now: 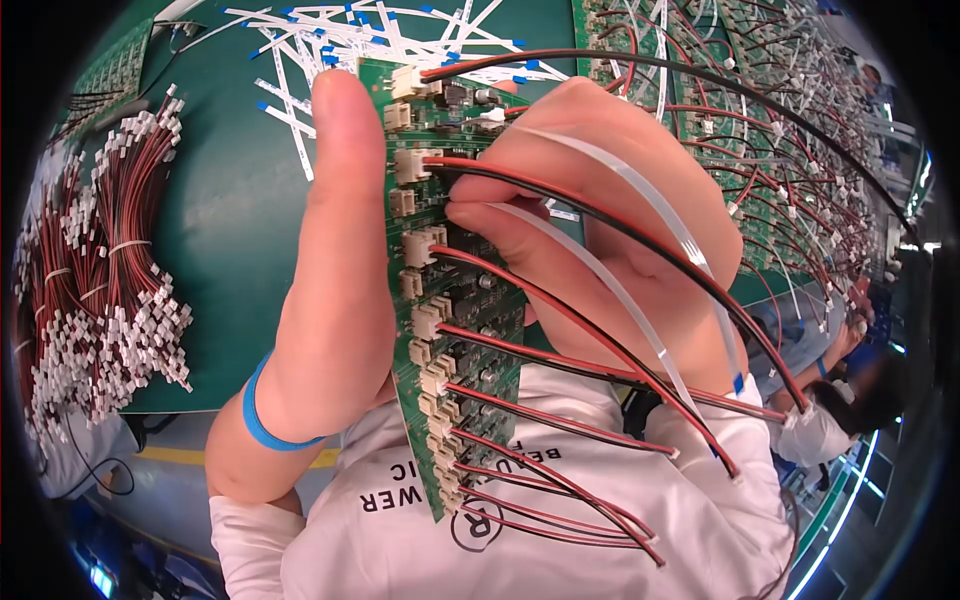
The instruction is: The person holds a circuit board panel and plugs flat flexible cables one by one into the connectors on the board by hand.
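Note:
A green circuit board (410,378) stands tilted up in front of my chest, with a row of white connectors along its edge. My left hand (335,290), with a blue band at its wrist, grips the board; its thumb lies along the left edge and its other fingers are hidden behind. Red-and-black wire leads (590,300) hang out to the right from the connectors. My right hand (650,130) is closed at the board's upper part, thumb and forefinger pinching the end of a white flat ribbon cable (608,272). Another flat cable (625,175) crosses over this hand.
Loose white flat cables with blue ends (400,35) lie scattered on the green table mat (230,230). Bundles of red-and-black wires (130,230) lie at left. Several wired boards (740,150) cover the right side. A co-worker (850,400) sits at far right.

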Demonstrator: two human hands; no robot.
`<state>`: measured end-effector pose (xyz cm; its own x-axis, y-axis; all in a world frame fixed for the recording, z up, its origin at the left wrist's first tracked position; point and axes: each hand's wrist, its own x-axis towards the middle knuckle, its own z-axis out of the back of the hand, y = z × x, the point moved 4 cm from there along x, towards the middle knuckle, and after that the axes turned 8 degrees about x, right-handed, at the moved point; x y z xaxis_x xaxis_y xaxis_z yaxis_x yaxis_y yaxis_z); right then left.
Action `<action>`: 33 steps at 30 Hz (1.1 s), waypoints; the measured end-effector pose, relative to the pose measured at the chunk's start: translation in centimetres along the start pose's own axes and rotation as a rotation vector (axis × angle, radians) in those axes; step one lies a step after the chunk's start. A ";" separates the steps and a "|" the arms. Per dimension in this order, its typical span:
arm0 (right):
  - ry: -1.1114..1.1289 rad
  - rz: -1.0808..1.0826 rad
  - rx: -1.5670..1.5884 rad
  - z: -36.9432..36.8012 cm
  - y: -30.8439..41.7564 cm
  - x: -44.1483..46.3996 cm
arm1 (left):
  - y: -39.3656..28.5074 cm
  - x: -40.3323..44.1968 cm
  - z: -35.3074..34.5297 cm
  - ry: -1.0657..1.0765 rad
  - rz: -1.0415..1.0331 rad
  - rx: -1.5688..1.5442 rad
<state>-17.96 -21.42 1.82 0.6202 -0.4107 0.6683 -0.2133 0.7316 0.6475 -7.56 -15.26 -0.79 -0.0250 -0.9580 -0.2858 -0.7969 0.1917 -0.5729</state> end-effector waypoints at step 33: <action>0.384 -0.366 -0.538 -3.4 -2.7 -0.6 | -7.6 0.4 5.9 0.513 -0.166 -0.467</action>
<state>-15.15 -21.28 -1.57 0.8213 -0.5318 0.2064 0.3938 0.7903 0.4694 2.06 -15.80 -1.06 -0.0704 -0.9682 0.2401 -0.9872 0.0331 -0.1560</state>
